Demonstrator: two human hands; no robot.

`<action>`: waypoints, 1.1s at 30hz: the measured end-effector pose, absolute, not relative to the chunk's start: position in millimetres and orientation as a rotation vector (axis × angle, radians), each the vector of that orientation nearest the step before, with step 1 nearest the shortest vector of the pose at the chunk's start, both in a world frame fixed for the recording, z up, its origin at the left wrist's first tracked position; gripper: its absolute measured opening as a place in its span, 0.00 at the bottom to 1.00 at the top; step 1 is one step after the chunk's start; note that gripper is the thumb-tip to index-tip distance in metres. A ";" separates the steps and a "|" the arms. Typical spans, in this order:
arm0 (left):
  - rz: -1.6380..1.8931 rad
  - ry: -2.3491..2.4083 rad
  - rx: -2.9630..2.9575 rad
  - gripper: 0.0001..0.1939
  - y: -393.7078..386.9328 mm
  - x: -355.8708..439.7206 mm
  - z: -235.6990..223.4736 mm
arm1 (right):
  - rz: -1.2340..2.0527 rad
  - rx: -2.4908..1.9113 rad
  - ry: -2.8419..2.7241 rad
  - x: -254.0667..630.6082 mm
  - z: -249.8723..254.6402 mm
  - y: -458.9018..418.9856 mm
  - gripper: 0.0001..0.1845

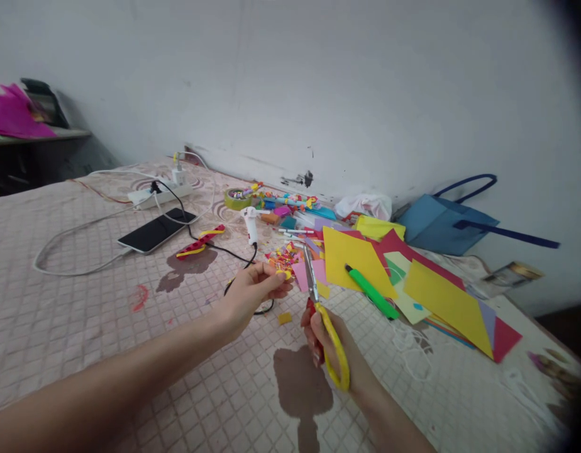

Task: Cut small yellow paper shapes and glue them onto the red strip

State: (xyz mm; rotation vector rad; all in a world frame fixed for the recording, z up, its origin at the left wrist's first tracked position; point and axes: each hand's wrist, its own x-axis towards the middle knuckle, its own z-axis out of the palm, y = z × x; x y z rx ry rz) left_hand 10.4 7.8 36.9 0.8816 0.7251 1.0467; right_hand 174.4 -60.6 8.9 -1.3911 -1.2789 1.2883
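Note:
My right hand [340,352] is closed around the yellow and red handles of a pair of scissors [324,318], blades pointing away from me. My left hand [253,290] pinches a small yellow paper scrap [285,274] just left of the blades. A pink paper piece [300,275] lies by the blade tips. A tiny yellow offcut [285,318] rests on the patterned cloth [83,314] between my hands. A heap of small coloured cuttings [283,257] sits just beyond my left hand.
Sheets of yellow, red and green paper [413,283] spread to the right with a green marker [371,292] on them. A white glue gun [250,225], phone [157,230], power strip [161,195], tape roll [237,199] and blue bag [444,220] lie farther back by the wall.

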 end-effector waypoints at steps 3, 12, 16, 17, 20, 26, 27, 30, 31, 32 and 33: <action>0.980 0.758 0.931 0.12 6.1 11.9 34.2 | 1.335 -1.295 -1.170 174.8 11.4 -59.5 0.25; 0.789 0.773 1.104 0.11 -3.0 16.5 35.3 | 1.289 -1.164 -1.049 181.0 10.0 -49.6 0.15; 0.728 0.769 1.277 0.11 -3.7 16.8 30.4 | 1.197 -1.214 -1.033 183.0 9.7 -50.3 0.15; 0.721 0.766 1.328 0.11 -4.3 16.7 28.8 | 1.184 -1.220 -1.049 182.5 11.2 -51.2 0.14; 0.711 0.763 1.465 0.09 -6.8 16.8 25.1 | 1.138 -1.293 -1.132 179.7 17.6 -53.8 0.12; 0.670 0.768 1.378 0.09 -8.7 20.4 25.4 | 0.970 -1.394 -1.183 174.8 21.1 -52.1 0.11; 0.660 0.760 1.330 0.09 -8.6 21.2 25.5 | 0.949 -1.384 -1.181 174.3 20.6 -51.8 0.11; 0.639 0.755 1.207 0.11 -8.6 22.8 24.3 | 0.919 -1.372 -1.187 172.4 20.6 -52.3 0.12; 0.637 0.756 1.183 0.12 -8.6 23.1 23.4 | 0.915 -1.378 -1.189 171.7 21.3 -53.0 0.13; 0.637 0.756 1.167 0.12 -8.7 23.1 22.4 | 0.912 -1.387 -1.187 170.9 22.3 -53.7 0.14; 0.636 0.756 1.155 0.12 -8.6 22.9 21.4 | 0.914 -1.397 -1.180 170.2 23.4 -54.5 0.15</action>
